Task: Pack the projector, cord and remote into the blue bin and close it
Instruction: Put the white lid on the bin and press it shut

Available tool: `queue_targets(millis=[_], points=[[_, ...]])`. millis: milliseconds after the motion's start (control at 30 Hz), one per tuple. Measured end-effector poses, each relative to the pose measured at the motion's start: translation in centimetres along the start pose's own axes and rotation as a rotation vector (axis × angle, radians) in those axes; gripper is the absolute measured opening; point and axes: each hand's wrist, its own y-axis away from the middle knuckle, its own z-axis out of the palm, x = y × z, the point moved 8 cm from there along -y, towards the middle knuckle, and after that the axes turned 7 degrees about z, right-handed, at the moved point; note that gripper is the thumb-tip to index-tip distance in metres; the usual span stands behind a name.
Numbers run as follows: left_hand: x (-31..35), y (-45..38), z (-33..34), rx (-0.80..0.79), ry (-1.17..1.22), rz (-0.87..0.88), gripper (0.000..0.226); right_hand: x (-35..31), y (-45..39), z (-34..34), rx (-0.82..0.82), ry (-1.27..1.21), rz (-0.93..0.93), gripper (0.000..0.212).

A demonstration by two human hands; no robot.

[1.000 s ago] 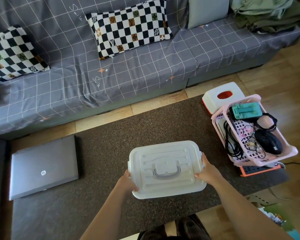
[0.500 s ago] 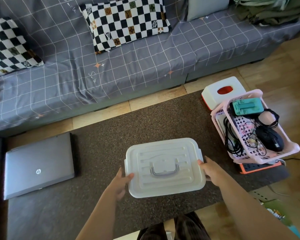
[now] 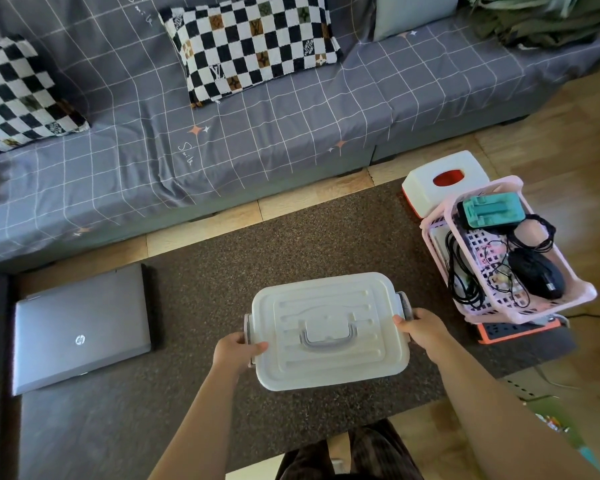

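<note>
A bin with a white ribbed lid [image 3: 329, 329] and a grey carry handle [image 3: 328, 336] sits on the dark table in front of me. The lid covers it, so its contents are hidden. My left hand [image 3: 236, 351] grips the bin's left edge by the grey side latch [image 3: 247, 323]. My right hand [image 3: 421, 329] holds the right edge at the other latch [image 3: 405, 304]. Neither the projector nor the remote can be seen. Black cords [image 3: 461, 271] lie in a pink basket to the right.
A closed grey laptop [image 3: 80, 332] lies at the table's left. A pink basket [image 3: 582, 292] with a teal object, a black mouse and cables stands at the right, beside a white tissue box [image 3: 426, 188]. A grey checked sofa [image 3: 257, 116] lies beyond.
Both hands have shifted along the bin's sides toward the latches, with the left thumb now on top of the lid's edge. The bin stays in place.
</note>
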Motion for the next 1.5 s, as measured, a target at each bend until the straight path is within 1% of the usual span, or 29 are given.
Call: queue_targets(millis=[100, 200, 300, 367, 467, 600, 633, 667, 700, 733, 767, 800, 833, 867, 900, 933, 967, 1033, 1167, 1267, 1367, 1500], points=[[1.2, 1.1, -0.4, 0.086, -0.102, 0.026, 0.031, -0.8, 1.0, -0.2, 0.154, 0.073, -0.079, 0.029], [1.8, 1.7, -0.4, 0.107, -0.231, 0.035, 0.026, -1.3, 1.9, -0.4, 0.257, 0.107, -0.134, 0.023], [2.0, 2.1, -0.3, 0.154, -0.244, 0.038, 0.027, -1.5, 2.3, -0.5, 0.298, 0.127, -0.131, 0.02], [2.5, 2.3, 0.0, 0.166, -0.31, 0.068, 0.023, -1.8, 2.4, -0.4, 0.327, 0.152, -0.144, 0.014], [2.9, 2.8, 0.3, 0.169, -0.368, 0.094, 0.016, -2.3, 3.0, -0.2, 0.391, 0.194, -0.192, 0.023], [3.0, 2.7, 0.4, 0.149, -0.363, 0.095, 0.013, -2.2, 3.3, 0.4, 0.365, 0.192, -0.186, 0.022], [3.2, 3.0, 0.6, 0.131, -0.353, 0.097, 0.008, -2.2, 3.6, 0.6, 0.348, 0.196, -0.182, 0.022], [3.3, 3.2, 0.9, 0.135, -0.351, 0.103, 0.027, -2.3, 3.9, 0.8, 0.342, 0.229, -0.184, 0.028], [3.4, 3.5, 1.1, 0.154, -0.351, 0.116, 0.049, -2.5, 4.2, 0.8, 0.373, 0.303, -0.215, 0.038], [3.9, 3.8, 1.0, 0.206, -0.357, 0.168, 0.059, -2.9, 4.8, 0.9, 0.438, 0.399, -0.272, 0.047], [4.8, 4.2, 1.1, 0.263, -0.384, 0.266, 0.056, -3.7, 5.6, 1.0, 0.515, 0.486, -0.367, 0.048], [6.0, 4.8, 1.6, 0.282, -0.425, 0.384, 0.044, -4.7, 6.5, 1.5, 0.566, 0.545, -0.492, 0.041], [6.9, 5.2, 2.9, 0.23, -0.476, 0.494, 0.03, -5.6, 7.3, 2.4, 0.555, 0.584, -0.615, 0.029], [7.5, 5.5, 4.8, 0.111, -0.517, 0.579, 0.018, -6.2, 7.8, 3.7, 0.489, 0.623, -0.723, 0.018], [7.7, 5.9, 6.8, -0.022, -0.583, 0.635, 0.012, -6.5, 8.1, 5.4, 0.386, 0.681, -0.804, 0.013], [7.6, 6.4, 8.5, -0.128, -0.668, 0.679, 0.012, -6.5, 8.4, 7.1, 0.276, 0.749, -0.853, 0.014], [7.6, 6.7, 9.8, -0.18, -0.768, 0.726, 0.014, -6.3, 8.6, 8.5, 0.198, 0.819, -0.873, 0.017], [7.5, 6.9, 11.2, -0.178, -0.896, 0.789, 0.019, -6.1, 8.6, 10.0, 0.165, 0.921, -0.873, 0.023], [7.5, 6.7, 11.9, -0.148, -0.992, 0.853, 0.02, -6.4, 9.0, 11.3, 0.212, 1.03, -0.873, 0.024], [7.6, 6.9, 12.0, -0.126, -0.996, 0.925, 0.021, -7.0, 9.5, 11.6, 0.241, 1.056, -0.895, 0.022], [7.7, 6.7, 11.5, -0.101, -0.974, 0.935, 0.025, -6.6, 9.5, 11.6, 0.257, 1.079, -0.91, 0.023], [8.3, 6.6, 12.0, -0.149, -1.085, 0.989, 0.022, -5.9, 9.3, 11.7, 0.259, 1.065, -0.887, 0.027]])
